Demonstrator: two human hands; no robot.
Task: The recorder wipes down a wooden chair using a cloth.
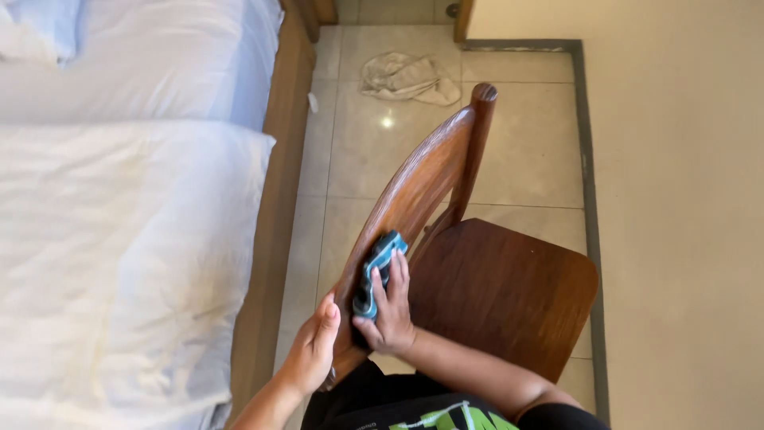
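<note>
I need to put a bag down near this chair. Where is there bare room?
The chair seat is bare. So are the floor tiles between chair back and crumpled cloth. The strip beside the bed frame is narrow.

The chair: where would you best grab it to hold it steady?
Grip the curved top rail of the chair backrest from the bed side, as the left hand does near its lower end. The rail is narrow enough to wrap, and the right hand presses a blue cloth there.
</note>
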